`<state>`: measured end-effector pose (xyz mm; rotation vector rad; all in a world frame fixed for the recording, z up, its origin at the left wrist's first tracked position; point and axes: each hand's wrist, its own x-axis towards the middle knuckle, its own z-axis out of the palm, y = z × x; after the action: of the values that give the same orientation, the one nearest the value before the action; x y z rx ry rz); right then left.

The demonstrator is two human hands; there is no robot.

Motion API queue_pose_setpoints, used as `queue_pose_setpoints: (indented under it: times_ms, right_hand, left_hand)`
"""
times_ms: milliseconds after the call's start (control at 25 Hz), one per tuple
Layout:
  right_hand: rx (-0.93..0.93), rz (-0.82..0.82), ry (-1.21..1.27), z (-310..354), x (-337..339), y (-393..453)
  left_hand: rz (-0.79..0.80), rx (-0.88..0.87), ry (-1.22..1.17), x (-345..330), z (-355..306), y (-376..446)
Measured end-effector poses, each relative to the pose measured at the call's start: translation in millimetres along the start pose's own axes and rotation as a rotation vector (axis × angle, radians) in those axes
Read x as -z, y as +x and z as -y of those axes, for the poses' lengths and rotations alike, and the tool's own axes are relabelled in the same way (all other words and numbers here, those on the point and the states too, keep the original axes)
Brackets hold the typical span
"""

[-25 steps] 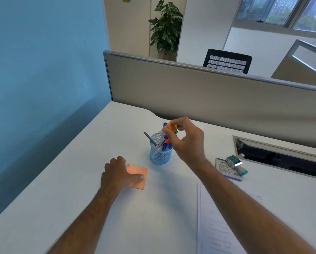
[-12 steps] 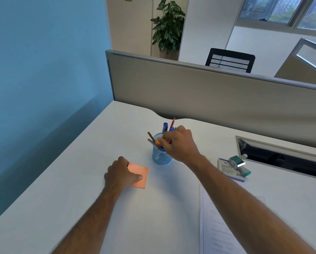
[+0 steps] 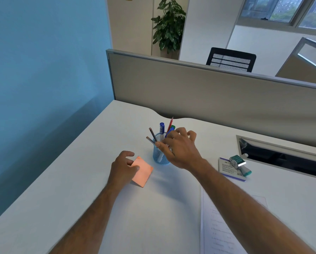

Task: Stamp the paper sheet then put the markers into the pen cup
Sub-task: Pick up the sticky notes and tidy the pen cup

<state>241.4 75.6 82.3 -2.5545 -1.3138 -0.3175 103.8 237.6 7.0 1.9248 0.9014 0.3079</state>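
Note:
A blue mesh pen cup (image 3: 160, 159) stands mid-desk with several markers and pencils (image 3: 161, 127) sticking out of it. My right hand (image 3: 181, 151) hovers against the cup's right side with its fingers spread and loose, the thumb at the rim, and nothing visible in its grasp. To the left of the cup, my left hand (image 3: 123, 168) pinches an orange sticky-note pad (image 3: 143, 173), thumb on top, with the pad tilted up off the desk. The printed paper sheet (image 3: 219, 226) lies at the lower right under my right forearm. A green-and-white stamp (image 3: 239, 165) lies on its side at the right.
The stamp rests on a small purple-edged box (image 3: 226, 169). A recessed cable slot (image 3: 281, 156) runs along the right rear of the white desk. A grey partition (image 3: 208, 92) walls the back edge, and a blue wall is on the left.
My right hand lowered the orange-capped marker into the cup and let go, its fingers now spread. My left hand turned and tipped up the orange pad.

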Motion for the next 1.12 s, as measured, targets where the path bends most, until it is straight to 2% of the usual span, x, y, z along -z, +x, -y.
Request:
queue_pose_setpoints:
  times_ms: [160,240,320,400,520,600,680,800,920,960,1040,1120]
  right_hand:
    - [0.040,-0.509,0.253,0.6,-0.8,-17.4]
    - [0.058,-0.591,0.358,0.6,-4.9,-31.0]
    - [-0.028,-0.544,0.447,4.0,-12.5,-50.1]
    - [-0.161,-0.420,0.559,8.6,-20.4,-67.6]
    - [-0.247,-0.186,0.823,14.6,-26.3,-79.8]
    - [-0.296,-0.118,0.942,15.2,-24.0,-79.8]
    - [-0.354,-0.171,1.016,13.0,-15.7,-75.7]
    - [-0.421,-0.400,1.081,0.5,9.5,-57.3]
    - [-0.587,-0.575,0.911,-27.9,36.0,-28.5]
    - [-0.631,-0.555,0.768,-37.7,41.8,-20.9]
    - [-0.659,-0.416,0.504,-50.3,45.1,-11.2]
    - [-0.641,-0.259,0.407,-50.9,39.3,-4.4]
  left_hand:
    - [0.097,-0.081,-0.282,3.7,-5.5,-6.1]
    - [0.164,-0.128,-0.382,5.3,-7.6,-11.2]
    - [0.210,-0.172,-0.455,4.1,-10.8,-14.5]
    - [0.224,-0.197,-0.497,0.9,-15.4,-16.2]
    - [0.218,-0.208,-0.491,-6.2,-20.3,-16.8]
    - [0.221,-0.196,-0.494,-9.6,-23.3,-17.5]
    - [0.211,-0.173,-0.521,-10.8,-25.0,-17.4]
    - [0.087,-0.163,-0.476,-10.7,-27.9,-14.2]
    - [0.006,-0.139,-0.413,-13.3,-36.5,-9.8]
    - [0.019,-0.130,-0.389,-15.3,-40.8,-8.4]
    - [0.068,-0.104,-0.344,-20.0,-48.2,-5.3]
    - [0.119,-0.084,-0.319,-25.3,-52.6,-1.8]
